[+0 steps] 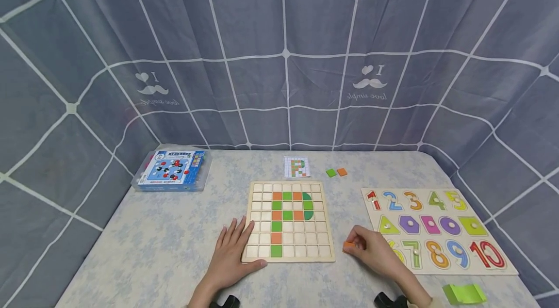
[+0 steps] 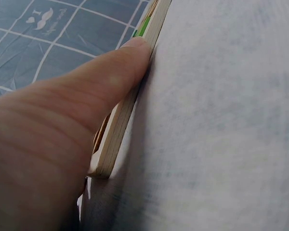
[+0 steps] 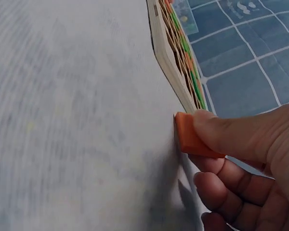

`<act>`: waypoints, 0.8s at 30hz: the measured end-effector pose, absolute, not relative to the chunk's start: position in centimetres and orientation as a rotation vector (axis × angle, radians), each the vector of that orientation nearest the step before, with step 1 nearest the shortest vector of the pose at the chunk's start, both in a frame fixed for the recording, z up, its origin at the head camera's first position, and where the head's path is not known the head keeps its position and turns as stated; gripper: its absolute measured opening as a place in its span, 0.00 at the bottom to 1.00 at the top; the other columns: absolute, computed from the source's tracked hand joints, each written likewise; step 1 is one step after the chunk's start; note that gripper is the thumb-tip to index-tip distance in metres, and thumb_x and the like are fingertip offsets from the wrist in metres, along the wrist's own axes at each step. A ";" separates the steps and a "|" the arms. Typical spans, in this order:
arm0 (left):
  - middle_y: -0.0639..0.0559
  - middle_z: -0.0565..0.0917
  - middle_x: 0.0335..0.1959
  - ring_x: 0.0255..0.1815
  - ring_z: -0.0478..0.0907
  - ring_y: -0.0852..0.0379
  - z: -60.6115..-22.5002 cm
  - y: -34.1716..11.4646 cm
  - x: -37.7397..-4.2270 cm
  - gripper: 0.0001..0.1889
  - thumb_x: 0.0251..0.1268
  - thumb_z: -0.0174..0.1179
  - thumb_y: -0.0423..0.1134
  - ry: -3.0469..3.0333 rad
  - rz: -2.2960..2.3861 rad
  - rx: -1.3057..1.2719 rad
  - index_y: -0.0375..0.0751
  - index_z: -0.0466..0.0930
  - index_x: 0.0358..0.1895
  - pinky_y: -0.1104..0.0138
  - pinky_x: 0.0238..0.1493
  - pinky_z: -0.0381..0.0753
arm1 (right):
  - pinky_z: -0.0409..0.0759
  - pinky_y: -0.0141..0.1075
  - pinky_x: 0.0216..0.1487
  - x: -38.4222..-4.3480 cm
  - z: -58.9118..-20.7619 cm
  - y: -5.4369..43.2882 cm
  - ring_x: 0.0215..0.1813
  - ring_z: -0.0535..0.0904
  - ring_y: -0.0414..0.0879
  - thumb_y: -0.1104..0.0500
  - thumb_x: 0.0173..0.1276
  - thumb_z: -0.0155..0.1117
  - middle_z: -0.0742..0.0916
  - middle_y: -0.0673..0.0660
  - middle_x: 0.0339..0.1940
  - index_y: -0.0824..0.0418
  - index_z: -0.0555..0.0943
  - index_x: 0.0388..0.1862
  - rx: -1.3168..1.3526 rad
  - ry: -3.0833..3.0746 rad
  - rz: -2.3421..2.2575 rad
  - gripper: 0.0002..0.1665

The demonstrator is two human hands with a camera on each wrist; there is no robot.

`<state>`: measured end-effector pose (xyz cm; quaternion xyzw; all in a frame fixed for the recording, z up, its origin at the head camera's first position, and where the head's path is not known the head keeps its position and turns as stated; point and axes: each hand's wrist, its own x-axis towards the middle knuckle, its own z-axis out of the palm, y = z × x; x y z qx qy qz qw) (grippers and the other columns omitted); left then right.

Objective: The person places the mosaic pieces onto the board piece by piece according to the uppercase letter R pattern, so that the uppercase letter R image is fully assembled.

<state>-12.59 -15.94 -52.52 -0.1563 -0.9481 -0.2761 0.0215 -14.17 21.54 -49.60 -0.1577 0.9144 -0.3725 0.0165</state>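
Observation:
A wooden grid board (image 1: 300, 245) lies in the middle of the table, with green and orange tiles set in some squares in the shape of a letter. My left hand (image 1: 231, 254) rests at its lower left corner, fingers straight; in the left wrist view the thumb (image 2: 111, 67) touches the board's edge. To the right of the board, my right hand (image 1: 371, 248) pinches an orange square tile (image 3: 190, 134) between thumb and fingers. Behind the board lie a pattern card (image 1: 297, 167) showing a letter R, a loose green tile (image 1: 331, 172) and a loose orange tile (image 1: 342, 171).
A number and shape puzzle board (image 1: 441, 230) lies at the right, partly behind my right hand. A light green block (image 1: 465, 294) sits at the front right. At the back left is a plastic case (image 1: 171, 170) with a blue label. Grey checked curtain (image 1: 244, 85) surrounds the table.

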 end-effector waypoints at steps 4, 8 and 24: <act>0.44 0.53 0.75 0.75 0.41 0.42 -52.6 -16.0 -12.6 0.51 0.50 0.60 0.69 -2.931 -0.851 -0.481 0.44 0.56 0.74 0.48 0.69 0.37 | 0.64 0.28 0.18 -14.5 -49.3 21.1 0.18 0.64 0.33 0.55 0.57 0.73 0.72 0.42 0.15 0.49 0.77 0.28 -0.536 2.844 -1.193 0.11; 0.44 0.53 0.75 0.75 0.41 0.42 -52.6 -16.0 -12.6 0.51 0.50 0.60 0.69 -2.932 -0.863 -0.480 0.44 0.56 0.74 0.48 0.69 0.37 | 0.63 0.29 0.18 -15.0 -48.8 20.3 0.18 0.63 0.34 0.55 0.57 0.73 0.71 0.42 0.15 0.50 0.77 0.29 -0.556 2.842 -1.201 0.11; 0.44 0.52 0.75 0.75 0.41 0.42 -52.4 -15.9 -12.5 0.51 0.50 0.60 0.69 -2.935 -0.863 -0.482 0.44 0.56 0.74 0.48 0.69 0.36 | 0.64 0.28 0.18 -17.2 -48.1 15.1 0.18 0.64 0.35 0.56 0.56 0.74 0.73 0.44 0.15 0.53 0.78 0.27 -0.578 2.740 -1.300 0.10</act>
